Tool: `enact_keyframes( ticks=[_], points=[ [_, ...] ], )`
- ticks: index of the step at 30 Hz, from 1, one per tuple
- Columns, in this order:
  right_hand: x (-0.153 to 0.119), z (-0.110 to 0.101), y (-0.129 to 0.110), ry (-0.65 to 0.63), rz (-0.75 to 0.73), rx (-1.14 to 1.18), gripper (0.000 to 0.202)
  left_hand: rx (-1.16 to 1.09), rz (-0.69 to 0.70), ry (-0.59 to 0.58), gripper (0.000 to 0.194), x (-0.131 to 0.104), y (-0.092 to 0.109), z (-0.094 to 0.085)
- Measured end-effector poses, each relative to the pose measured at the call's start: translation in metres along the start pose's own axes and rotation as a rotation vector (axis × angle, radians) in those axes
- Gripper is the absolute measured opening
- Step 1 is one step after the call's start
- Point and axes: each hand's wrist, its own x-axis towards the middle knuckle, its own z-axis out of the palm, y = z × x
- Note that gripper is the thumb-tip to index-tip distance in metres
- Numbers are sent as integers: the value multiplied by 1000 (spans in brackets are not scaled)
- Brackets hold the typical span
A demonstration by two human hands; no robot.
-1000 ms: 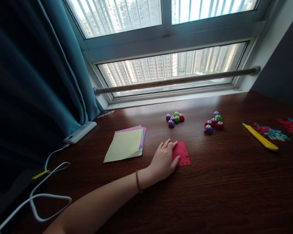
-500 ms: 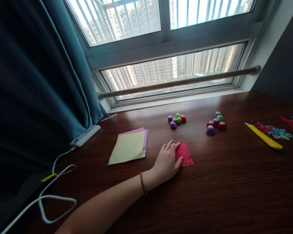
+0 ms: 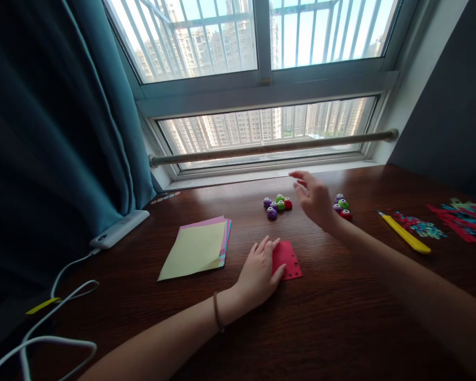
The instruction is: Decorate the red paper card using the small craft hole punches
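Note:
My left hand (image 3: 259,272) lies flat with fingers spread on a square of red paper (image 3: 287,259), covering its left part. Small punched holes run along the paper's right and lower edges. My right hand (image 3: 315,201) hangs above the table, slightly blurred, fingers stretched out and nothing visible in them. It is between two groups of small craft punches with white round tops. The left group (image 3: 281,205), in purple, green and red, stands just left of my right fingers. Part of the right group (image 3: 342,204) is hidden behind my right wrist.
Left of my left hand lies a stack of coloured paper (image 3: 196,248), pale yellow on top. A yellow craft knife (image 3: 406,233), paper confetti (image 3: 420,225) and coloured paper strips (image 3: 464,217) lie on the right. A white power strip (image 3: 121,228) with a cable sits by the curtain.
My right hand has come in from the right and reaches over the table towards the punches. My left hand stays on the red paper. The view has tilted up slightly.

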Motion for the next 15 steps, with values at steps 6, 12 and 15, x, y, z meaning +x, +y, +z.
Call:
enact_keyframes(
  ticks=[6,12,15],
  points=[
    [-10,53,59,-228,31,-102,47,-16,-37,6,54,-1,-1,0],
    [-26,51,64,-280,55,-162,48,-10,-42,-30,55,0,-1,-1],
    [-44,33,52,-292,52,-182,45,-2,-33,-34,55,1,-1,-2]
  ],
)
